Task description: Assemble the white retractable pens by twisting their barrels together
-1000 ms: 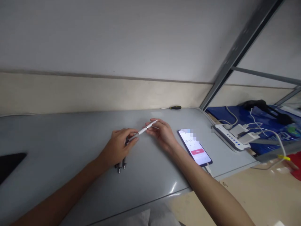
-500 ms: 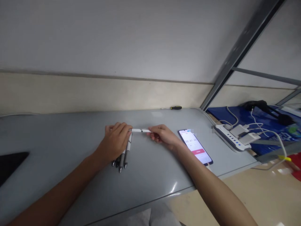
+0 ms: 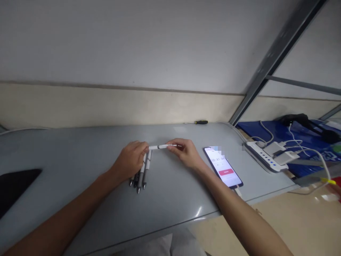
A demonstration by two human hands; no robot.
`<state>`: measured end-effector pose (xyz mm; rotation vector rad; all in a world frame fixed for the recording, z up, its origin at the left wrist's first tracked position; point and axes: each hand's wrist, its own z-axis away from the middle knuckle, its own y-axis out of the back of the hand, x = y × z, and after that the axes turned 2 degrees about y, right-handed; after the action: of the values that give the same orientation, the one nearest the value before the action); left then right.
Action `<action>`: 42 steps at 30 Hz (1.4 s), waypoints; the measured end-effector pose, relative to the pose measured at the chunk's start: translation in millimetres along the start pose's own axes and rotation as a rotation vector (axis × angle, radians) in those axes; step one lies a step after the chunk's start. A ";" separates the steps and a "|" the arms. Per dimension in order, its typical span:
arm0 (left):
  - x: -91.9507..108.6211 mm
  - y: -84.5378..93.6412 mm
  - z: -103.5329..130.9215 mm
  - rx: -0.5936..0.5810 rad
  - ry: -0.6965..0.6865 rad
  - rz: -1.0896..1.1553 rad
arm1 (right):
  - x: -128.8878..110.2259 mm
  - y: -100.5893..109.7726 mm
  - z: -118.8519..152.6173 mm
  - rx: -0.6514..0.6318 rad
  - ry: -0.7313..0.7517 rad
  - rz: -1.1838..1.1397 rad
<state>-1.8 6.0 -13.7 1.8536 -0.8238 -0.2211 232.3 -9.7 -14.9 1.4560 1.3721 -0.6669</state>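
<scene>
A white pen (image 3: 157, 147) with a dark band lies level between my two hands, just above the desk. My left hand (image 3: 133, 156) is closed around its left end, which the fingers hide. At the other end, my right hand (image 3: 183, 151) pinches the pen between thumb and fingertips, and a thin tip shows past the thumb. Several more pens (image 3: 141, 176), white with grey grips and metal tips, lie in a bunch on the desk under and beside my left hand. Their upper ends are partly covered by that hand.
A lit phone (image 3: 223, 167) showing a timer lies right of my right hand on the grey desk (image 3: 87, 149). Beyond it sits a power strip (image 3: 266, 156) with chargers and cables. A screwdriver (image 3: 201, 122) lies by the wall; a black object (image 3: 18, 185) is at left.
My right hand's fingers have shifted along the pen's right end, and the thin tip now shows. My left hand's fingers have drawn in closer. The view has moved slightly.
</scene>
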 end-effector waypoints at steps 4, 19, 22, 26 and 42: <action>0.8 -0.3 -0.8 0.006 -0.016 -0.004 | 3.2 0.2 -1.1 -0.008 -0.056 -0.017; 3.8 -2.3 0.2 -0.091 -0.028 -0.056 | 1.4 9.2 -2.0 -0.046 -0.178 -0.028; 2.6 -3.5 0.4 -0.098 -0.012 -0.052 | 3.4 7.0 -1.5 -0.034 -0.199 -0.048; 0.7 -4.6 0.7 -0.097 -0.038 -0.089 | 4.3 3.9 -0.7 -0.124 -0.244 -0.012; 4.7 -3.6 0.1 -0.084 -0.019 -0.030 | 1.4 6.8 -1.6 -0.090 -0.199 0.057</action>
<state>3.3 3.8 -15.9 1.7883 -0.7883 -0.2891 238.7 -6.8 -13.7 1.3154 1.1877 -0.6854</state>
